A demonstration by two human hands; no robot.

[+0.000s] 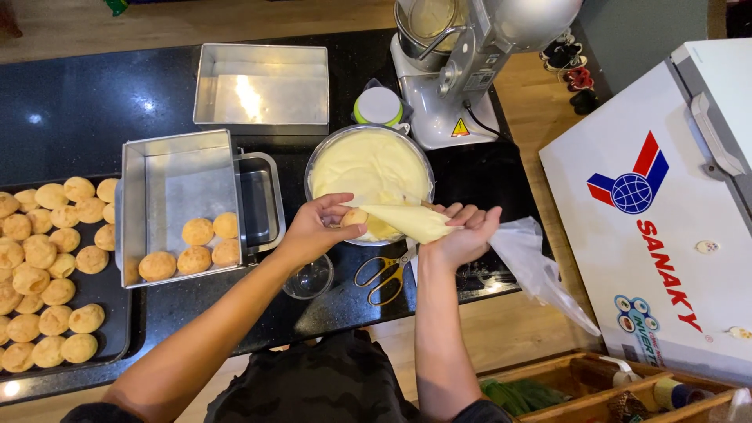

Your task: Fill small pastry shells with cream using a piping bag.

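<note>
My left hand [317, 227] pinches a small round golden puff [354, 217] over the near rim of a metal bowl of pale yellow cream [368, 164]. My right hand [462, 233] squeezes a clear piping bag [407, 221] filled with the same cream. The bag's tip touches the puff. The bag's loose plastic tail [540, 270] trails off to the right past the counter edge.
A square metal pan [168, 176] holds several puffs; an empty pan [262, 82] sits behind it. A dark tray [110, 329] at the left carries many puffs. Scissors [384, 274], a small glass bowl [308, 280], a stand mixer [462, 70], a white chest freezer [666, 204].
</note>
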